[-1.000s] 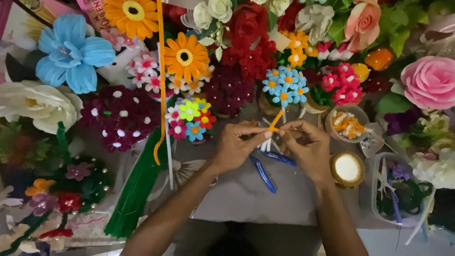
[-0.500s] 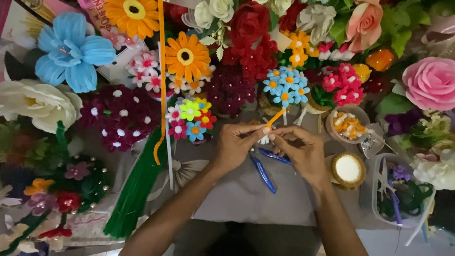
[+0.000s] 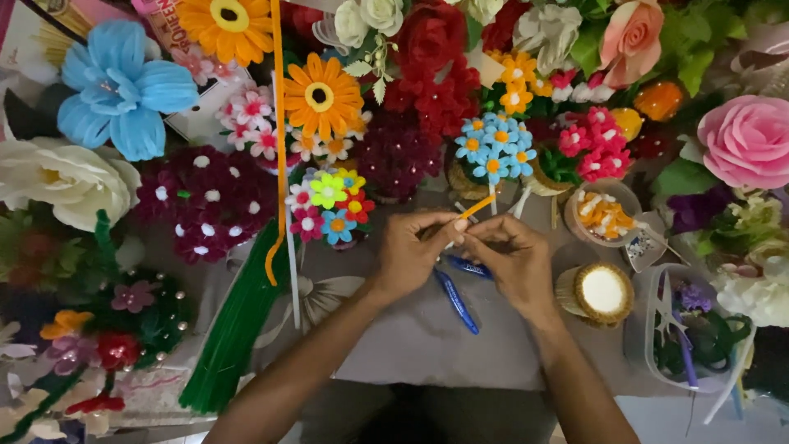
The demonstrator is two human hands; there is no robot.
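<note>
The light is soft and even, falling from above with no hard glare. Colours come through rich and saturated. Faint shadows sit under the left hand [image 3: 411,255] and right hand [image 3: 514,263] on the grey table [image 3: 411,337]. The centre is fairly sharp; the fingers [image 3: 444,226] look slightly soft. Toward the corners the flowers stretch and blur, and the bottom edge darkens.
</note>
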